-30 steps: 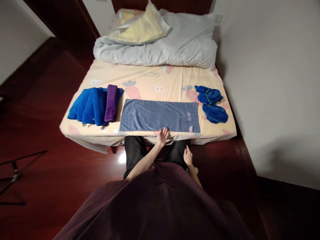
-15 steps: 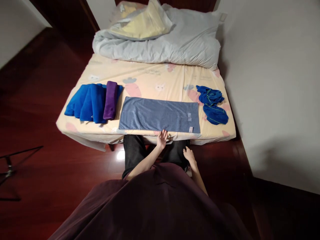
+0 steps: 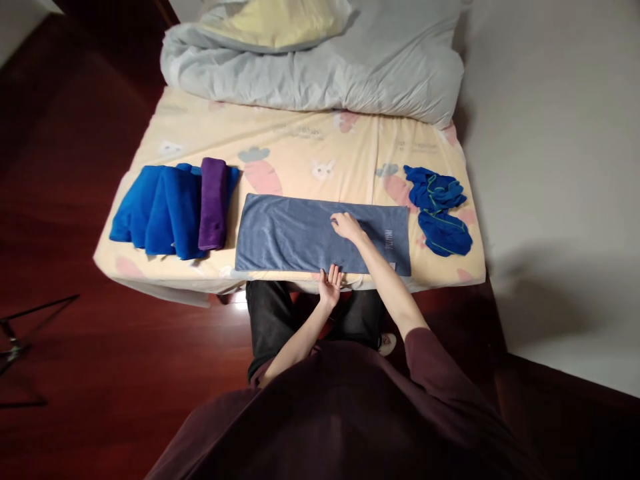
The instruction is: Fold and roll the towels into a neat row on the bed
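A grey-blue towel (image 3: 285, 233) lies flat as a long rectangle along the bed's front edge, with pale lettering and a small tag at its right end. My left hand (image 3: 330, 288) is palm up at the middle of its near edge, fingers stretched out and fingertips at the border. Over the towel's right half is my right hand (image 3: 346, 227), its fingers loosely bent and pointing left, with a gap at the thumb. Whether it touches the cloth I cannot tell.
Folded blue cloths (image 3: 165, 210) and a rolled purple cloth (image 3: 213, 203) lie left on the bed (image 3: 310, 167). Crumpled blue cloths (image 3: 443, 233) with green seams lie right. A grey quilt (image 3: 380, 80) is at the back, beside a white wall (image 3: 560, 167). A thin black stand (image 3: 15, 350) is at far left.
My right hand has moved from beside my right knee up and forward over the towel. My left hand stays at the near edge. The view has shifted closer to the bed.
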### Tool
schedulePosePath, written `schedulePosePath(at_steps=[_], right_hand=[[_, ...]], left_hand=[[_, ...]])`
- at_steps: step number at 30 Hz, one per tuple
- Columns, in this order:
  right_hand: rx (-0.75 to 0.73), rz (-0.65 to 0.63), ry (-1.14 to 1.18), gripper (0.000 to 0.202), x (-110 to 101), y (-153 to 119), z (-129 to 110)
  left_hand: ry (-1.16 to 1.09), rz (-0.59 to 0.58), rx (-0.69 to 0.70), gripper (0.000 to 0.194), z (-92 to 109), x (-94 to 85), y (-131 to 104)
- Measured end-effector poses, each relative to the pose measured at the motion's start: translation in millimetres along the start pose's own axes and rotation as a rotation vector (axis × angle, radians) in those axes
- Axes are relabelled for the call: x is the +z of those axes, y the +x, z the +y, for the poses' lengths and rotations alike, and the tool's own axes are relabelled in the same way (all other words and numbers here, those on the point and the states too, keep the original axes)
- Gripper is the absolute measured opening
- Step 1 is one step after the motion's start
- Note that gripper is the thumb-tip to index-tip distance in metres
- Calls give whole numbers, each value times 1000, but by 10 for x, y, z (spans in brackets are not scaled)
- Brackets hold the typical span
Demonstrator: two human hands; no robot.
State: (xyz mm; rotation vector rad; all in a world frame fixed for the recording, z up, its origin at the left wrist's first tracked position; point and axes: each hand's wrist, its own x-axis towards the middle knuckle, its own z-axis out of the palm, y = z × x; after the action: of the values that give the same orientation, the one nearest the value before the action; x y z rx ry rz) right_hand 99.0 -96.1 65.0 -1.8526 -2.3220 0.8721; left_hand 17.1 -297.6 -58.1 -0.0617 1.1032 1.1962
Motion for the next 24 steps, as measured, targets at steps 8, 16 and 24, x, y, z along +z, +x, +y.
schedulePosePath(at_steps=[8,16,24], right_hand=[[32,-76,-106,40,129,1122,150],[65,-45,-118,26,213,1478,199],[141,-163,-81,33,-190,1541,111]], left_hand=[[19,37,-46,46,-60,-61,10],[-28,35,-86,48,-87,-129,33],[-31,21,-111,49,-74,-147,13]])
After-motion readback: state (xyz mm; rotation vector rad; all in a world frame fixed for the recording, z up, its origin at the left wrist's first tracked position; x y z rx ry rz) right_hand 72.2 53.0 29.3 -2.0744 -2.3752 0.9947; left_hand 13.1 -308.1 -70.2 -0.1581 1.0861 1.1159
